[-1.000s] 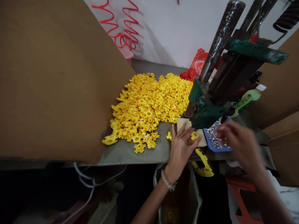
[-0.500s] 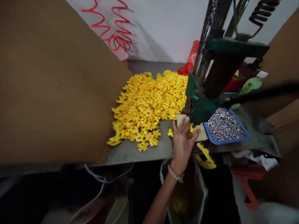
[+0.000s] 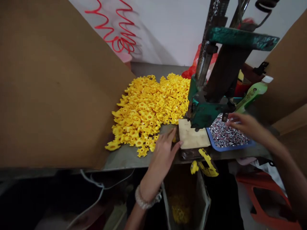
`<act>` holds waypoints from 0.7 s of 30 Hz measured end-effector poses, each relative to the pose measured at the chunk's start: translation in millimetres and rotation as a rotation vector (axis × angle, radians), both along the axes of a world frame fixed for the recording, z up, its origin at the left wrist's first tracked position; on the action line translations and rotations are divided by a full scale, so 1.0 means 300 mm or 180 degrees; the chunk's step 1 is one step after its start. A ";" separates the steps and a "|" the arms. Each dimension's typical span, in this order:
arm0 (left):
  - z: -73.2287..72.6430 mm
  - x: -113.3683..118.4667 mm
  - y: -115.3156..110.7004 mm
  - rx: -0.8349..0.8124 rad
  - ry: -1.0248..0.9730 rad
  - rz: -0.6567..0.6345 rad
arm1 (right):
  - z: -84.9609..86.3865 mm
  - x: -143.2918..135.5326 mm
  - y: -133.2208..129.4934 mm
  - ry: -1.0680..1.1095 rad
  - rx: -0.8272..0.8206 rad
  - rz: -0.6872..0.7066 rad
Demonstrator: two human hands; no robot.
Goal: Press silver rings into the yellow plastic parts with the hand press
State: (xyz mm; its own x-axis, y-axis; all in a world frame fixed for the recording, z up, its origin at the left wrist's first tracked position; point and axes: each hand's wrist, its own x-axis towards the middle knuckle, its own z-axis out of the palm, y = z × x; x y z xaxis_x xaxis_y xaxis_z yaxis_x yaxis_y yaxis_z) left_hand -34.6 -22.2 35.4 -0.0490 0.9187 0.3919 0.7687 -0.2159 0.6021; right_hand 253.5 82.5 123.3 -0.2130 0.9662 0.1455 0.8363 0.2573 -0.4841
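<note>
A big brown cardboard sheet [image 3: 57, 83] stood at the left, another brown panel [image 3: 285, 83] at the right. A coiled red cord [image 3: 126, 23] showed against the white wall [image 3: 163, 32]. Near the wall lay a red plastic bag [image 3: 189, 73]; rightward was a white-capped green bottle [image 3: 255, 92]. Below were a white cable [image 3: 103, 189] and an orange stool [image 3: 251, 179].

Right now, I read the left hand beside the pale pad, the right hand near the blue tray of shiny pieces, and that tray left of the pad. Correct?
One slip: the head view shows the blue tray of shiny pieces right of the pale pad. The left hand beside the pad and right hand near the tray stand.
</note>
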 end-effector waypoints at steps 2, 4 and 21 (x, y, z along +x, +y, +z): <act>-0.020 -0.053 0.030 -0.0126 0.0117 -0.0084 | -0.114 -0.025 0.015 -0.0354 -0.0261 0.0108; -0.041 -0.087 0.050 -0.0133 0.0187 -0.0142 | -0.185 -0.039 0.021 -0.0484 -0.0063 0.0089; -0.023 0.107 0.057 0.0688 -0.0440 -0.0162 | -0.097 -0.154 -0.066 0.1145 -0.0882 0.0189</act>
